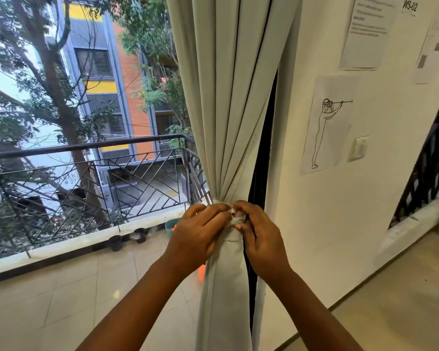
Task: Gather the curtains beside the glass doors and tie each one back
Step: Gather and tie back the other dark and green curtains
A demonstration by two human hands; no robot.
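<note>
A pale grey-green curtain [228,102] hangs at the right edge of the glass door [86,148], bunched into narrow folds and pinched in at waist height. A tie-back strip [237,219] of the same cloth wraps that pinched spot. My left hand [200,231] grips the tie from the left, fingers curled over it. My right hand [260,236] pinches the tie's end from the right, thumb and fingers closed on the cloth. Both hands meet over the knot area and hide most of the tie.
A white wall [340,198] stands right beside the curtain, with taped paper sheets [327,122] and a light switch [357,148]. Beyond the glass lies a balcony with a black railing [86,173], small pots [140,235] and a bucket. A dark stair railing [426,173] runs at far right.
</note>
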